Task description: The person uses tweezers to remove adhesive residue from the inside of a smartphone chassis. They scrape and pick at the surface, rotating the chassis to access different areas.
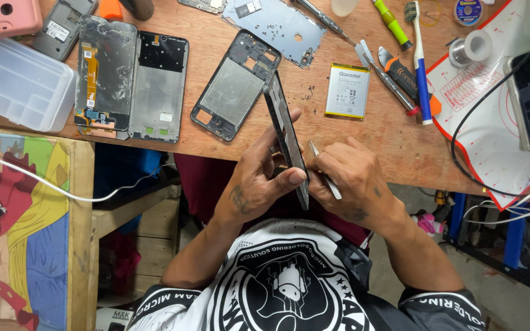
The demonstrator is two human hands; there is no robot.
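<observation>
Both hands are working mid-frame: left hand (259, 178) gripping an edge-on phone (288, 138), right hand (348, 178) pinching tweezers (324, 168) at its side, seemingly mid-disassembly, needing steady prying.

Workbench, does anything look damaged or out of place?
Several phones lie stripped open: a screen assembly with its orange flex cable exposed, and a bare middle frame. Tiny screws lie loose on a metal back plate.

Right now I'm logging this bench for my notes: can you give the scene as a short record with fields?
left hand: grips a dark phone, held on edge
right hand: holds metal tweezers against the phone's side
bench: wooden
on bench: open phone frame, flat battery, toothbrush
left edge: clear plastic box
</observation>
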